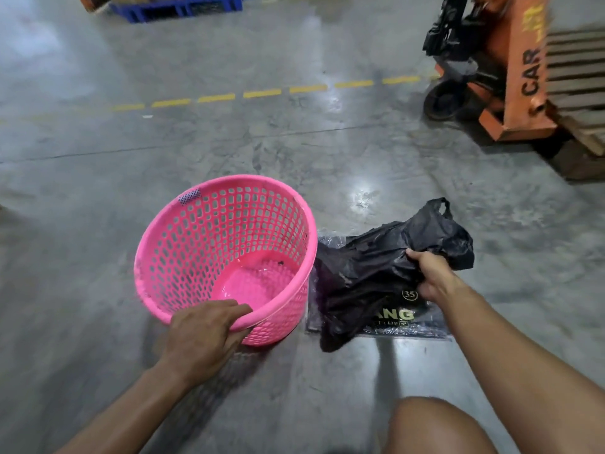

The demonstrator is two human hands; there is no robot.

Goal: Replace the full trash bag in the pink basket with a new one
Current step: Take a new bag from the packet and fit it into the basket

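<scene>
1. I see the pink basket (226,257) standing bare on the floor (98,178), tilted toward me, with no bag inside.
2. My left hand (204,335) is clamped on the basket's near rim.
3. My right hand (429,273) is closed on a black bag (376,276), which lies over a flat packet of bags (406,317) just right of the basket.
4. My judgement: the lining step is in hand. Next, the bag's mouth must be found, opened and stretched over the rim.
5. I cannot tell where the mouth is. The packet's print is partly covered.

head view – looks steeply down | near floor (98,158)
</scene>
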